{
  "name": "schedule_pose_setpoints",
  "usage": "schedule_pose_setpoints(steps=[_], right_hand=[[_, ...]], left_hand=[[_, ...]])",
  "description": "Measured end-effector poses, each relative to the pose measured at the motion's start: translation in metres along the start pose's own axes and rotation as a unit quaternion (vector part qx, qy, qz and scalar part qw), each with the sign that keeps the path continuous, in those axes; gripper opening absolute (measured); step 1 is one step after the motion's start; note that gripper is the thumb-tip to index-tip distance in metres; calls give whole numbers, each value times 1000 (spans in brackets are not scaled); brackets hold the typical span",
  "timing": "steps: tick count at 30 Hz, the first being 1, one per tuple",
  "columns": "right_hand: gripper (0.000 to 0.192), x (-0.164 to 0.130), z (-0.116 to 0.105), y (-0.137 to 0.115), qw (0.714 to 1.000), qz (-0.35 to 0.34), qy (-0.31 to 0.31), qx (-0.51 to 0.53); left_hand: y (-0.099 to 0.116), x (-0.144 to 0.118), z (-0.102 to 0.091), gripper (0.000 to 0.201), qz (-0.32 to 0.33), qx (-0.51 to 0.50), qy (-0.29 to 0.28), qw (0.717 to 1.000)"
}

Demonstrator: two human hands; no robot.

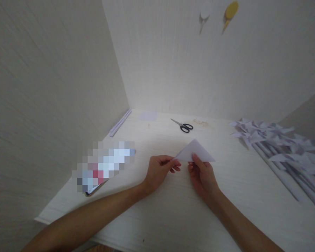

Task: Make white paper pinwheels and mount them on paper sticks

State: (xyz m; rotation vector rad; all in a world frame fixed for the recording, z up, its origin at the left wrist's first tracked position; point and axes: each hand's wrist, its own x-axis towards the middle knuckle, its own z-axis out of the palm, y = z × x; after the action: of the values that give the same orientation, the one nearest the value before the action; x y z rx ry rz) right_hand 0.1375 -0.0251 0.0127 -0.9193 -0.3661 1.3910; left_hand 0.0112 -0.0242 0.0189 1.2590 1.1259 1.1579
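A pale paper folded into a triangle (195, 152) is held just above the white table (173, 206), near its middle. My left hand (161, 171) pinches the triangle's left corner between thumb and fingers. My right hand (202, 175) grips its lower edge near the middle, thumb on top. The triangle's tip points away from me.
Black-handled scissors (183, 126) lie beyond the paper. A small paper square (148, 116) and a thin stack of paper strips (120, 122) sit at the back left. A phone with a blurred screen (103, 168) lies left. Several folded paper pinwheels on rolled sticks (280, 147) are piled at right.
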Motion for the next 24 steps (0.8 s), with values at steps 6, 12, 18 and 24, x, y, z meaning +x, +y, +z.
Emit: schedule_pose_setpoints(steps=[6,12,18,24], right_hand=[[21,-1,1,0,1000,10,10,20],[21,0,1,0,1000,3,8,15],[20,0,2,0,1000,0,12,6],[20,-1,1,2,1000,-5,1,16]], left_hand=[[0,1,0,21,-14,-7,2,1000],[0,3,0,24,-38,-22,1,999],[-2,5,-1,24,-54,-37,2,998],[-3,4,0,22,-59,-48,5,997]])
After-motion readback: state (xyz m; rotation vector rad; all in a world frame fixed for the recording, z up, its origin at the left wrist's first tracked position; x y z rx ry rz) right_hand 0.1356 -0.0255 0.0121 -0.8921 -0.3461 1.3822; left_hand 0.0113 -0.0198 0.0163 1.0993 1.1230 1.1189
